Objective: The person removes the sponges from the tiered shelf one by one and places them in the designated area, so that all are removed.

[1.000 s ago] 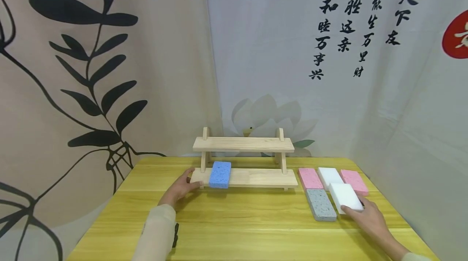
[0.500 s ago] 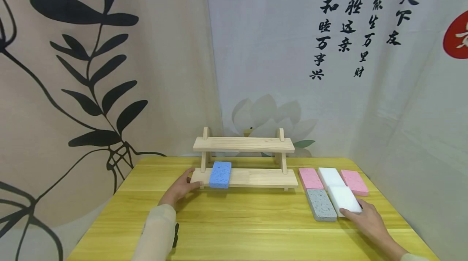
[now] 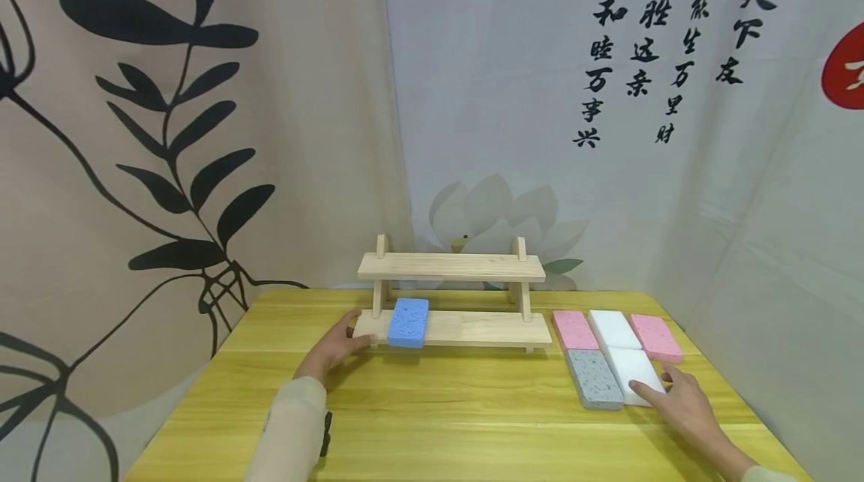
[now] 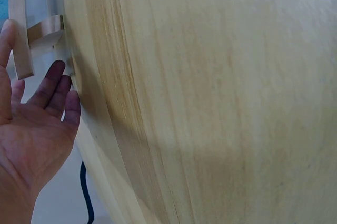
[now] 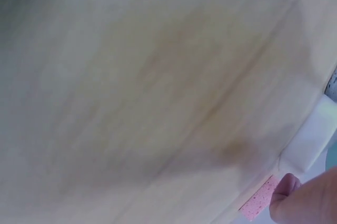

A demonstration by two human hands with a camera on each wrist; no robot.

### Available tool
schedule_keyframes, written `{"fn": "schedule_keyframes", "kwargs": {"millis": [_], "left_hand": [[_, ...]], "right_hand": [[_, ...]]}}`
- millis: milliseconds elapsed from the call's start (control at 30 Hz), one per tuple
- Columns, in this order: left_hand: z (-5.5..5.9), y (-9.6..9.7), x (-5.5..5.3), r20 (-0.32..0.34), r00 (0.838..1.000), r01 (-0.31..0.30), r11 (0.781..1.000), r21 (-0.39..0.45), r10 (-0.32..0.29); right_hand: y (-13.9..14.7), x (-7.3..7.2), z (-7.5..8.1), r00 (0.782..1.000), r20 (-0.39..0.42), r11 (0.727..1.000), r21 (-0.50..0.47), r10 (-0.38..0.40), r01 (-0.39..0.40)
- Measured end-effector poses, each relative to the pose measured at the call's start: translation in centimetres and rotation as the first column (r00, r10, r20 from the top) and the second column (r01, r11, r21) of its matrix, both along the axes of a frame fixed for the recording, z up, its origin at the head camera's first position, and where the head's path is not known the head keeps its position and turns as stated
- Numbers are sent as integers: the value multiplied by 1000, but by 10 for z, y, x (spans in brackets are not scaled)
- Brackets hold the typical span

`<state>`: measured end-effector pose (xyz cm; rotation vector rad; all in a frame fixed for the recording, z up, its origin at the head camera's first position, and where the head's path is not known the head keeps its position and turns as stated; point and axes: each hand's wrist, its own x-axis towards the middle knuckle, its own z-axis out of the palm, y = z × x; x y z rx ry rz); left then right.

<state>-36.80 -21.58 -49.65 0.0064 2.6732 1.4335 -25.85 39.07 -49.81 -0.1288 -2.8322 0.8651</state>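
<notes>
In the head view, my left hand [image 3: 334,346] holds the left end of a light wooden two-tier shelf [image 3: 472,328], thumb at its front edge and fingers round its side. A blue sponge [image 3: 408,322] lies on the lower tier, towards the left. My right hand [image 3: 682,397] is spread at the front white block [image 3: 633,373], its thumb over the block's near part and its fingers off the right side. That block lies flat on the table, against another white block [image 3: 614,329]. The right wrist view shows a white block [image 5: 310,134] beyond the fingertips.
Around the white blocks lie a grey speckled sponge [image 3: 594,379], a pink sponge [image 3: 574,330] and another pink sponge [image 3: 656,338]. All rest on the right side of the wooden table [image 3: 432,422]. A printed curtain [image 3: 324,130] hangs behind the table.
The front white block has come down flat onto the table and slid slightly nearer me. My right fingers have loosened from it. The left hand and shelf stay put.
</notes>
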Motion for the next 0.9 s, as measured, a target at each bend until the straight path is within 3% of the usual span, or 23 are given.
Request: {"fn": "schedule_keyframes", "kwargs": {"millis": [567, 900], "left_hand": [[2, 1, 1, -4, 1000, 10, 1000, -21, -11], [-1, -2, -1, -6, 1000, 14, 999, -30, -14]], "right_hand": [[-12, -5, 19, 1000, -28, 1000, 5, 9, -9], [-30, -11, 27, 1000, -5, 998, -70, 10, -11]]}}
